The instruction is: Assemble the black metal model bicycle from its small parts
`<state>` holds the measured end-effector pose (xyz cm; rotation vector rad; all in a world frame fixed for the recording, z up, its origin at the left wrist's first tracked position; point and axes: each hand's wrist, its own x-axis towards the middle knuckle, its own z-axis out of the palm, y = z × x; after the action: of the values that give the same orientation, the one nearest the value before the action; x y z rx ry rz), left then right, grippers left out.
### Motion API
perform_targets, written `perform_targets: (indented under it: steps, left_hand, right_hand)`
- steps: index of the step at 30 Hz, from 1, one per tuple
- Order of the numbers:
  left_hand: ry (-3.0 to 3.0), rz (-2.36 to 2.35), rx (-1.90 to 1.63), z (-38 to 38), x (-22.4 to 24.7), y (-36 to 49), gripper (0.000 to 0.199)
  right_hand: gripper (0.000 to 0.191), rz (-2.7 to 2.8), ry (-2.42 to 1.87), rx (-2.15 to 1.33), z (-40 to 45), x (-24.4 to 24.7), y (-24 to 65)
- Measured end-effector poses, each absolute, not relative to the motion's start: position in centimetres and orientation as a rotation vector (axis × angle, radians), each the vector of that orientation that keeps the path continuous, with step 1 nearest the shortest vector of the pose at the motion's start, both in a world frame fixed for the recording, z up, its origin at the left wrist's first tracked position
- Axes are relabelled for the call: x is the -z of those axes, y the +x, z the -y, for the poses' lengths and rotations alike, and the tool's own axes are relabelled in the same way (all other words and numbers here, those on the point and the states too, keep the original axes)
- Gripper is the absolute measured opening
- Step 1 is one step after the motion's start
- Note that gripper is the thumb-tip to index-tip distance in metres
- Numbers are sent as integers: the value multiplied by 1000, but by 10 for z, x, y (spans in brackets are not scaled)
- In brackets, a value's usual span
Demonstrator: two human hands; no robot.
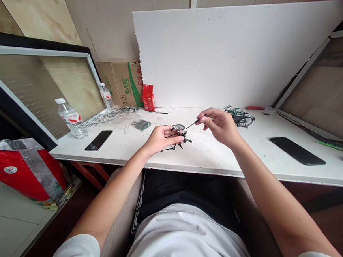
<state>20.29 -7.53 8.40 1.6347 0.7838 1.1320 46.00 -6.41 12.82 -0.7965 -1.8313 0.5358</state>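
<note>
My left hand (162,139) is closed around a small black model bicycle (178,136), holding it just above the front part of the white table. One spoked wheel sticks up past my fingertips, and thin frame parts hang below my hand. In my right hand (218,125) a slim screwdriver (192,124) is pinched between thumb and fingers. Its tip points left and down at the bicycle, close to the wheel. Whether the tip touches the bicycle I cannot tell. Behind my right hand, more small dark model bicycles (242,118) stand on the table.
Phones (99,140) (297,150) lie at the left and right. Water bottles (72,119), a red box (148,98) and a carton (123,82) stand at the back left. Near them are a small bag of parts (142,125) and empty part frames (114,115). A white board (228,56) rises behind.
</note>
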Motion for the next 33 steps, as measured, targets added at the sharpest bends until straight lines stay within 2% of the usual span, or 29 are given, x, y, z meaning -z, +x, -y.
perform_targets:
  steps: [7, 13, 33]
  left_hand:
    - [1677, -781, -1149, 79, -90, 202, 49]
    - [1676, -779, -1160, 77, -93, 197, 48]
    - [1657, -759, -1133, 73, -92, 195, 47]
  right_hand:
    - [44, 1863, -796, -517, 70, -130, 458]
    - [49, 1873, -837, -501, 68, -128, 458]
    - [48, 1909, -837, -495, 68, -124, 455]
